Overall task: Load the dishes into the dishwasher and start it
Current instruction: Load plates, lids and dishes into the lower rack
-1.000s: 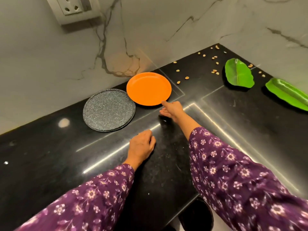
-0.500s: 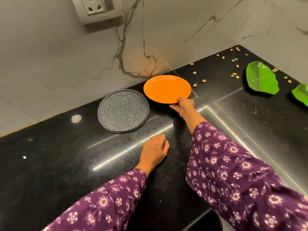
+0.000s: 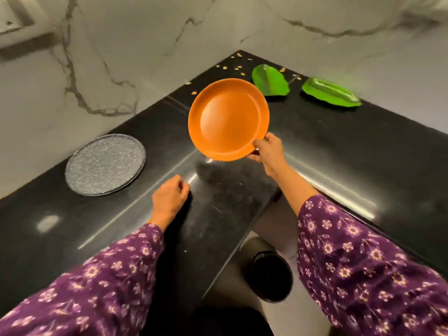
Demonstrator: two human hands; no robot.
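1. Orange plate (image 3: 228, 118) is now off the table (image 3: 363, 151), lifted and tilted, its face toward the camera; earlier it lay flat beside the grey plate.
2. Right hand (image 3: 268, 150) now pinches its lower rim, raised above the table.

L-shaped counter (image 3: 339, 154), me at its inner corner. My right hand (image 3: 268, 151) holds the plate (image 3: 228, 117) by its near-right rim, off the counter, tilted toward me. Left hand (image 3: 169, 200) rests on the counter, near-left of it. Stacked plates (image 3: 105, 164) lie further left, near the wall. Left leaf dish (image 3: 270, 80) and right leaf dish (image 3: 331, 93) sit side by side behind the plate, crumbs (image 3: 236, 67) around them. Wall socket (image 3: 14, 23) top left.
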